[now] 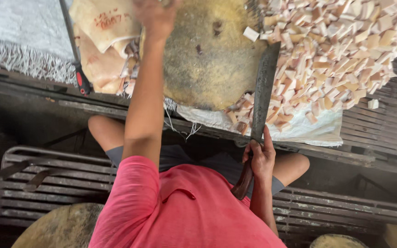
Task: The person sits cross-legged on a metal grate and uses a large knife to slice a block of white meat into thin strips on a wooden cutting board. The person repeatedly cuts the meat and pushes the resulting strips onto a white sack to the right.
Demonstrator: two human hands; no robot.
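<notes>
My right hand (260,158) grips the brown wooden handle of a long, dark cleaver (265,78). Its blade points away from me and lies across the near right edge of a round wooden chopping block (207,59). My left hand (155,18) reaches to the far left rim of the block, beside large pale slabs of fatty skin (104,36). That hand is blurred and partly cut off by the top edge, so what its fingers hold stays unclear. A big pile of small pale cut cubes (341,50) lies right of the block.
The cubes rest on a white woven sheet (299,131) over a slatted surface (391,119). A rod with a red and black handle (82,82) lies left of the slabs, near a grey fringed cloth (19,41). A slatted metal bench (47,179) and another round block (60,227) are below.
</notes>
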